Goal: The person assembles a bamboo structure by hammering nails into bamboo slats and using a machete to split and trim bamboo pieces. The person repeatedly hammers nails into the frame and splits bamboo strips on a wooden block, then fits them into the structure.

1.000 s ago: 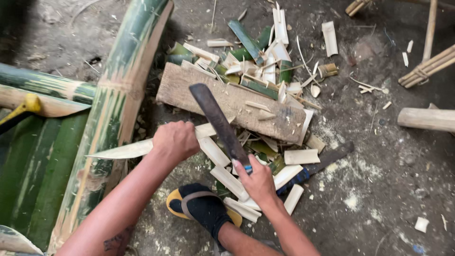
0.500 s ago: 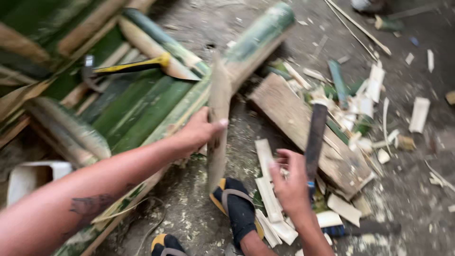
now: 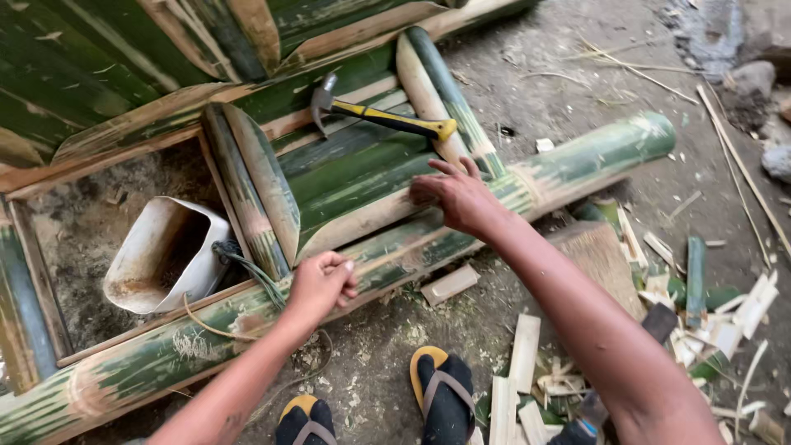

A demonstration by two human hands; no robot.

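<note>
Since half a second ago the view has swung left onto the bamboo frame (image 3: 247,165), and the blade that the right hand held is no longer in it; the flat slat the left hand carried is out of its grip too.

The frame of split green bamboo fills the upper left, its halves laid side by side and already set in place, which suggests the assembly is well along. A long round bamboo pole (image 3: 461,222) runs across its near edge from the lower left to the upper right. The right hand (image 3: 453,194) lies open, fingers spread, on the split piece just above that pole. The left hand (image 3: 323,283) is curled into a loose fist against the pole's near side; whether it grips anything I cannot tell.

A white plastic container (image 3: 165,255) lies on its side inside the frame, a cord (image 3: 247,264) trailing beside it. A yellow-handled hammer (image 3: 383,118) rests untouched on the halves. A short offcut (image 3: 449,284) lies on the ground just below the pole, with loose chips (image 3: 709,321) well to the right, so fitting appears unfinished.
</note>
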